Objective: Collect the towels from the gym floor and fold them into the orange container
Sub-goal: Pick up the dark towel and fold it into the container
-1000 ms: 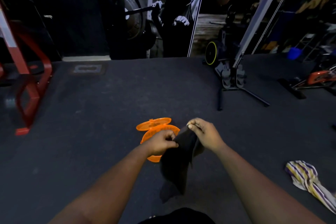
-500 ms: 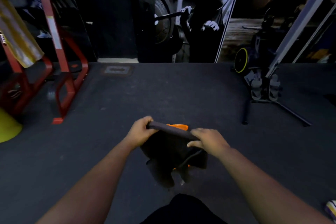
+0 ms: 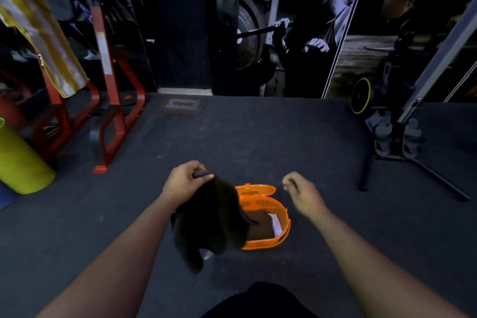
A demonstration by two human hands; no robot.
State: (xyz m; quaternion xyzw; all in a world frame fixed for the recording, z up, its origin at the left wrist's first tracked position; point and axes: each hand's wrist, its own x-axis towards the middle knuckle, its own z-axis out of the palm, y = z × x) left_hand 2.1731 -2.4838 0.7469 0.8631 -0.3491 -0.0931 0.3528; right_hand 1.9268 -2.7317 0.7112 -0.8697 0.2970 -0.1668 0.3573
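Observation:
A black towel (image 3: 209, 224) hangs bunched from my left hand (image 3: 184, 182), which grips its top edge above the floor. Behind and right of it sits the orange container (image 3: 280, 214) on the dark gym floor, its lid (image 3: 255, 190) swung open at the back. Inside it lies a dark folded towel with a white one (image 3: 275, 224) along the right wall. The hanging towel hides the container's left part. My right hand (image 3: 300, 192) hovers above and right of the container, fingers loosely curled, holding nothing.
A red steel rack (image 3: 113, 100) stands at the left with a yellow cloth (image 3: 44, 33) draped over it. A yellow-green cylinder (image 3: 20, 162) sits at the far left. A black stand with grey dumbbells (image 3: 395, 139) is at the right.
My right hand has let go of the black towel and moved right. The towel now hangs from my left hand alone, and the container shows beside it. The view has shifted left.

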